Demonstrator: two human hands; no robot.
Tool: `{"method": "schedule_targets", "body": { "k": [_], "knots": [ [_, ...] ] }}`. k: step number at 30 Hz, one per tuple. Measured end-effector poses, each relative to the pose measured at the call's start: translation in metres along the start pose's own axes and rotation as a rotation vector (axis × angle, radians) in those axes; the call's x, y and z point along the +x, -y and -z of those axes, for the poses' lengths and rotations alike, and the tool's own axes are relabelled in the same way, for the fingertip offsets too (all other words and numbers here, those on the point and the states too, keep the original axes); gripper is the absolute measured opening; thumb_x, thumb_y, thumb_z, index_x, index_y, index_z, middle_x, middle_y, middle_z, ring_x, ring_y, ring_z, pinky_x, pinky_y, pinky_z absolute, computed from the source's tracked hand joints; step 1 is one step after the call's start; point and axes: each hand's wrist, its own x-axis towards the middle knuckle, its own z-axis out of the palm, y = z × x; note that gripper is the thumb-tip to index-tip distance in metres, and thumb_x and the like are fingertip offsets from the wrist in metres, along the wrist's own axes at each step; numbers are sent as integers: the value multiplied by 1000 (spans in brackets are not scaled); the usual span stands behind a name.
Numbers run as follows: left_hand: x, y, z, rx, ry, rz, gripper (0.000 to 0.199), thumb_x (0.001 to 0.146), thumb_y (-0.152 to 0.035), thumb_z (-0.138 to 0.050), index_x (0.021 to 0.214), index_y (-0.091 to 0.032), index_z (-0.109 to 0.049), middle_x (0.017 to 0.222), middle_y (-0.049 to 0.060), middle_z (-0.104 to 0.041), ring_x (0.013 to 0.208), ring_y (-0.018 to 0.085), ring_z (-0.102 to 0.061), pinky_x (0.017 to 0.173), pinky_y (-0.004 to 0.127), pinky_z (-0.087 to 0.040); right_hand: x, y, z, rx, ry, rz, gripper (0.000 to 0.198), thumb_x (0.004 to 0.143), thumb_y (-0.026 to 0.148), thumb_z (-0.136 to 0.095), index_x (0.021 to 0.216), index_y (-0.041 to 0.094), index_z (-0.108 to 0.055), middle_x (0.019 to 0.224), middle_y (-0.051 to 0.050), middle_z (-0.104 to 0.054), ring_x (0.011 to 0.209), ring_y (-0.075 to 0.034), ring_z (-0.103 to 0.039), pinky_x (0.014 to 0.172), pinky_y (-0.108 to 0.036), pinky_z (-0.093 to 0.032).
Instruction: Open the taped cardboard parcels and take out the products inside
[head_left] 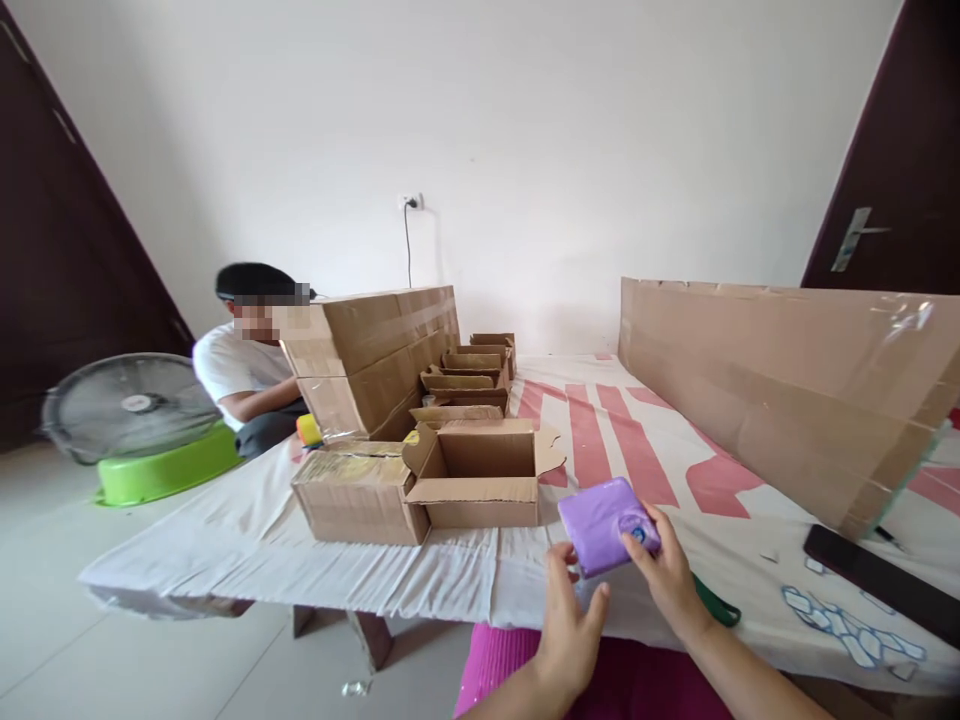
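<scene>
A flat purple package point(598, 515) with a small round blue mark near one corner is held over the front of the table. My right hand point(666, 572) grips it by its right end, thumb on top. Just below its left corner is my left hand point(564, 615), thumb and fingers apart; whether its fingertips touch the package I cannot tell. To the left of the package stands an open cardboard box point(480, 500) with its flaps folded out. Its inside looks dark, and the bottom is hidden from me.
Beside the open box lies a taped carton point(360, 500), with stacked cartons point(382, 345) behind. More opened boxes point(469, 375) line up towards the wall. A tall cardboard sheet point(772, 390) and a black phone-like slab point(885, 580) are on the right. A person point(251, 350) sits left, near a fan point(139, 405).
</scene>
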Motion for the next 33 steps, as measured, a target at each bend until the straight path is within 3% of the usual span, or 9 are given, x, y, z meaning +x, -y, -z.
{"method": "schedule_targets", "body": {
  "k": [4,8,11,13,18,23,29,33],
  "knots": [
    [-19,7,53,52,-72,51,33,96,-49,-36,107,-21,-49,102,9,-59,97,22,-59,91,41,-48,-21,13,-34,71,137,-29,57,76,49,-67,123,19,-53,122,-12,-64,111,-28,-61,95,-38,-50],
    [12,30,99,-22,-304,190,44,90,-62,-41,94,-20,-53,90,6,-61,88,22,-64,83,39,-54,-3,21,-63,169,250,-120,46,75,47,-66,111,19,-61,110,-10,-69,102,-28,-65,92,-40,-51],
    [46,47,124,0,-449,270,46,88,-58,-48,113,-19,-45,114,13,-58,100,23,-66,83,38,-56,13,21,-76,211,296,-119,41,75,47,-64,105,18,-64,101,-8,-72,95,-28,-66,88,-40,-51],
    [63,53,133,55,-528,299,56,89,-53,-50,130,-20,-31,136,18,-44,113,26,-62,89,40,-55,18,16,-78,195,296,-99,41,75,50,-63,101,18,-65,98,-8,-72,94,-28,-66,87,-40,-51],
    [84,53,129,241,-590,356,97,77,-47,-68,145,-15,-7,154,30,-8,140,41,-32,108,52,-40,16,5,-75,160,327,-94,43,78,53,-61,102,18,-65,99,-8,-72,96,-28,-66,87,-37,-51],
    [97,53,115,374,-565,371,104,78,-47,-66,145,-7,3,153,34,0,147,43,-5,116,56,-24,15,3,-74,132,333,-113,40,80,53,-60,102,19,-65,99,-8,-72,94,-28,-66,84,-37,-51],
    [116,55,110,441,-525,361,108,78,-46,-65,147,-8,9,154,33,4,148,40,0,117,51,-24,15,4,-74,112,321,-118,39,79,53,-60,100,20,-65,96,-7,-73,91,-27,-67,83,-36,-52],
    [128,57,113,456,-514,375,107,79,-45,-65,147,-4,7,153,36,5,148,40,-7,115,47,-28,13,2,-73,102,334,-119,38,81,53,-59,101,21,-64,97,-6,-72,92,-26,-66,83,-35,-51]
  ]
}}
